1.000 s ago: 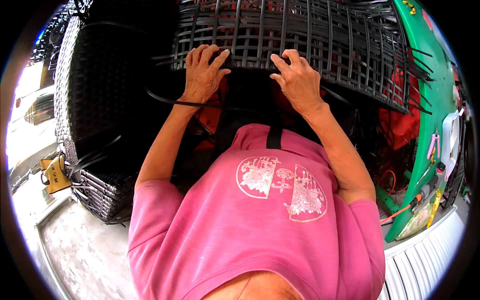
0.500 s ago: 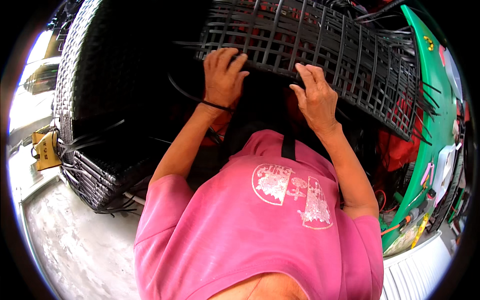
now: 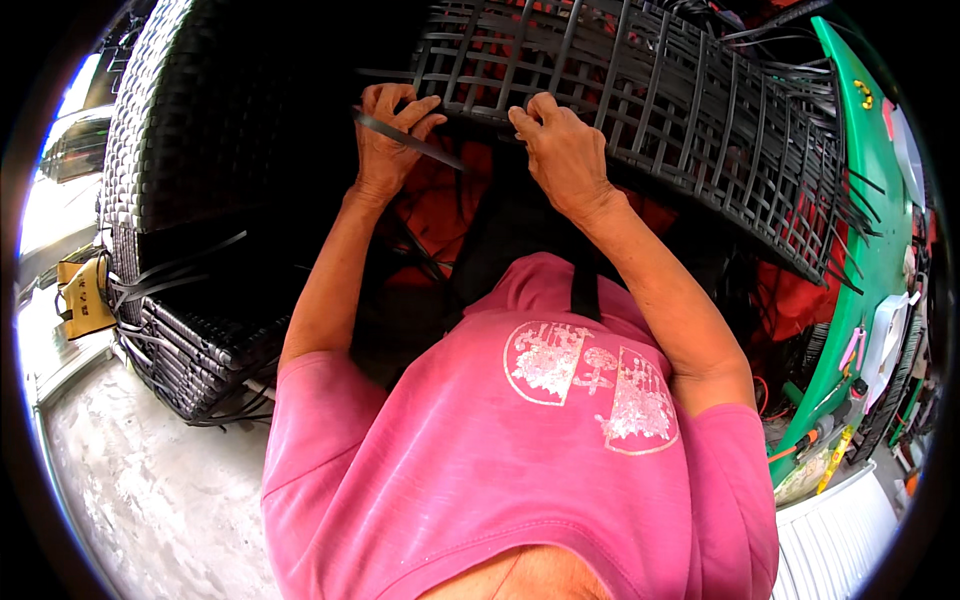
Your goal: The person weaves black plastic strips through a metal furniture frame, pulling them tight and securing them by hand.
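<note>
An open lattice of black flat strips, a partly woven panel [image 3: 620, 85], spans the top in front of me. At its near left corner my left hand [image 3: 388, 150] is closed, fingers curled. A loose dark weaving strip [image 3: 425, 148] runs across this hand and sticks out to the right, its free end slightly blurred. Further right, my right hand [image 3: 568, 160] has its thumb and fingers bent together at the panel's near edge. What lies between those fingertips is hidden.
A tightly woven dark piece [image 3: 150, 140] stands at left, above a stack of woven edges [image 3: 190, 365] with loose strip ends. A yellow-brown bag [image 3: 85, 298] is beside it. At right are a green board [image 3: 865, 215], red material [image 3: 795, 300] and a white ribbed surface [image 3: 840, 530].
Both hands have shifted left along the panel's near edge, the left one also slightly nearer me. The loose strip now crosses in front of my left hand.
</note>
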Demonstrator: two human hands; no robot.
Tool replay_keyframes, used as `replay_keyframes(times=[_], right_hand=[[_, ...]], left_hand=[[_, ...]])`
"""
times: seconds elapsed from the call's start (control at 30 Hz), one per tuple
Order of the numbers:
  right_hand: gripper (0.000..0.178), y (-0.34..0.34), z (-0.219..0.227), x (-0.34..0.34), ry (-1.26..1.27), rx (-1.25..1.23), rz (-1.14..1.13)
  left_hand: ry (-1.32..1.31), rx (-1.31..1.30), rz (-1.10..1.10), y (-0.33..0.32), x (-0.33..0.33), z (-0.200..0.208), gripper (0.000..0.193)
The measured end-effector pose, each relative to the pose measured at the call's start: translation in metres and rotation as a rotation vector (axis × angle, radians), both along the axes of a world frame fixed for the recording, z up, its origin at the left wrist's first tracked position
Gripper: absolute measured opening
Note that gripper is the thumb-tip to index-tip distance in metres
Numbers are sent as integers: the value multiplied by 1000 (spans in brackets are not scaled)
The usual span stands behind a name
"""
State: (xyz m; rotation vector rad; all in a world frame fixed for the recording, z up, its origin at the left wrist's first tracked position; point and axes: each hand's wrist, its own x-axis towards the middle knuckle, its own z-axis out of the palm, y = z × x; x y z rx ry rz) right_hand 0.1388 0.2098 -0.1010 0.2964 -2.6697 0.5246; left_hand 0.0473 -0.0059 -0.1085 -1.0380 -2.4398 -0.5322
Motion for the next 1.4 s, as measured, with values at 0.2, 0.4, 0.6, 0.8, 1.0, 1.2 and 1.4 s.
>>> replay_keyframes(times=[0.2,0.4,0.6,0.8,1.0,1.2,1.4], right_hand=[[24,0,6,7,49,39,-16],[35,84,27,89,-26,-133,-319],[58,174,30,147,-208,89,-615],[63,201,30,159,-278,117,-655],[67,207,14,167,-209,88,-692],[49,204,4,167,-135,24,-669],[46,207,0,182,125,-155,-651]], left_hand=[[114,30,78,0,46,8,34],[-1124,-502,-339,-11,120,44,21],[-622,194,-460,142,114,82,31],[-194,-179,-384,193,91,22,50],[-102,-246,-367,193,97,15,48],[-39,-384,-358,184,88,14,52],[54,-364,-383,182,94,17,50]])
